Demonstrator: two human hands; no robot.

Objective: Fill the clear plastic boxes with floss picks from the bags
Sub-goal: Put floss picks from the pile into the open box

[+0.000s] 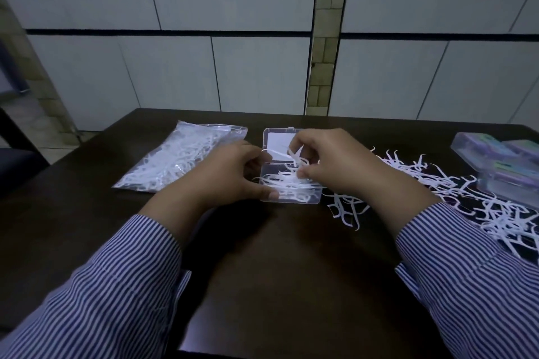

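Dark wood table point(262, 242) holds the open clear box point(291, 181) at its centre. My left hand point(230, 175) grips its near corner; my right hand point(329, 163) pinches floss picks point(293, 159) over it. They are light and tangle easily, so I think holding the handles is best.

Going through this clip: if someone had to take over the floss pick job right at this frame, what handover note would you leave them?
Left hand grips the near-left corner of the open clear box, steadying it.
Right hand pinches floss picks over the box.
Box is partly filled, lid hinged back.
Bag of picks lies left; loose picks spread right on the table.
Stacked boxes sit far right, contents unclear.
Left: finish filling, close the lid.
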